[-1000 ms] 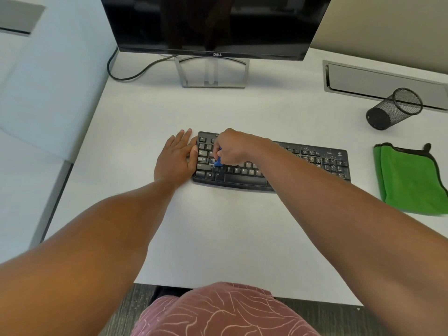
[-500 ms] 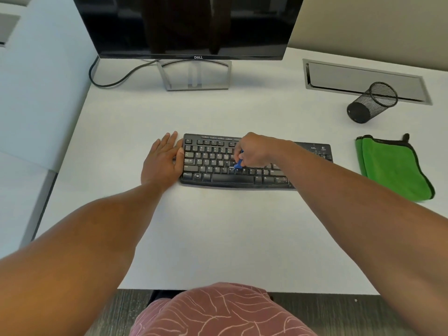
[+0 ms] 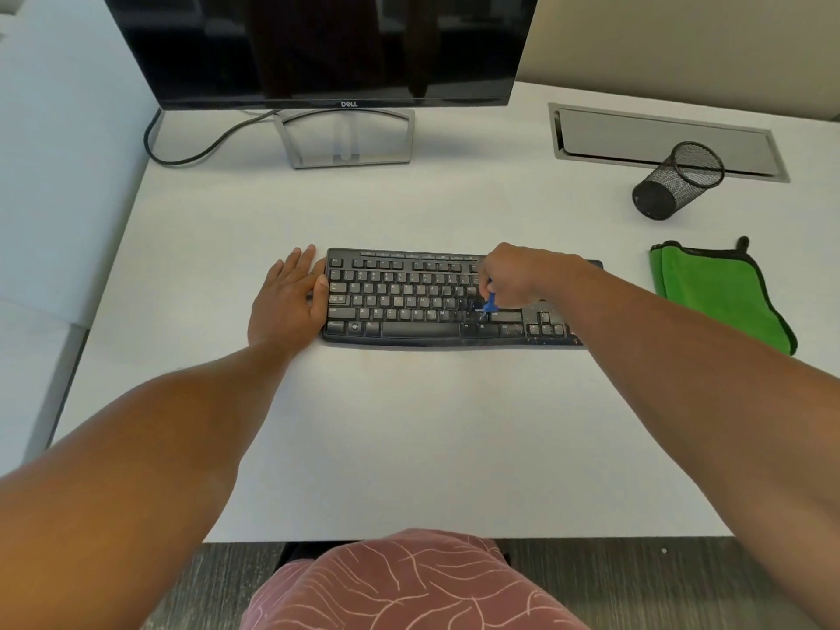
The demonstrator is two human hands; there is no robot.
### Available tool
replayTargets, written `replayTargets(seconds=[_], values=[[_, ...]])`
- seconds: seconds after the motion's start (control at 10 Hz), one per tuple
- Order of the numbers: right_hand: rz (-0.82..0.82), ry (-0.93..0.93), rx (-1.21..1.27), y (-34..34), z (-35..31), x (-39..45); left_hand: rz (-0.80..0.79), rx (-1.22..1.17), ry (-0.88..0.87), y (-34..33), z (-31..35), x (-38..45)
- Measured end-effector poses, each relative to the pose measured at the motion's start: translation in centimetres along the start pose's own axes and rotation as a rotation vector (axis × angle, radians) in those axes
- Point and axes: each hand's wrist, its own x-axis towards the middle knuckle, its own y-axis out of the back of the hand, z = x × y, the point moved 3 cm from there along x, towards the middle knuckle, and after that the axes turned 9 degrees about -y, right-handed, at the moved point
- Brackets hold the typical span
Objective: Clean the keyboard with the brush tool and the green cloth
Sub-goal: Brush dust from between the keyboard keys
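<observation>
A black keyboard (image 3: 409, 302) lies flat in the middle of the white desk (image 3: 409, 425). My left hand (image 3: 288, 302) rests flat against its left end, fingers straight. My right hand (image 3: 513, 275) hovers over the right-centre keys and grips a small blue brush tool (image 3: 489, 306), whose tip touches the keys near the right shift row. Pale specks of dust show on the keys at the lower right. The folded green cloth (image 3: 718, 293) with black edging lies on the desk to the right of the keyboard, untouched.
A dark monitor (image 3: 318, 43) on a silver stand (image 3: 345, 138) sits behind the keyboard, its cable (image 3: 182, 152) looping left. A black mesh pen cup (image 3: 677, 181) lies tipped at the back right, by a grey cable hatch (image 3: 659, 138).
My right hand has moved the blue brush rightward along the keyboard, from the left keys to the right-centre keys. My left hand has stayed at the keyboard's left end.
</observation>
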Motion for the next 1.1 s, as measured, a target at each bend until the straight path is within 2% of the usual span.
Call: replayTargets(seconds=[0.2,0.3,0.4,0.5,0.6,0.7,0.9,1.1], values=[[0.015,-0.117,-0.115,-0.4,1.7,-0.4,0.0,0.003,0.005,0.0,0.0,0.0],[0.031,-0.12,-0.081,0.7,0.4,-0.7,0.01,0.0,0.006,0.1,0.1,-0.1],[0.009,-0.005,0.106,1.6,-1.6,0.3,0.013,-0.007,0.007,0.2,0.1,0.0],[0.008,0.042,0.164,1.9,-3.2,0.0,0.009,-0.008,0.004,0.2,0.2,-0.1],[-0.046,-0.099,-0.093,1.0,-2.3,-0.7,0.011,-0.009,0.005,0.2,0.2,-0.1],[-0.074,-0.168,-0.16,1.0,-1.0,-0.8,0.01,-0.006,0.007,0.2,0.2,-0.1],[-0.042,-0.059,0.202,2.1,-2.2,-0.4,0.008,-0.013,0.008,0.1,0.1,0.0],[-0.056,-0.179,-0.015,1.1,-1.6,-1.4,0.011,-0.012,0.01,0.1,0.0,0.0]])
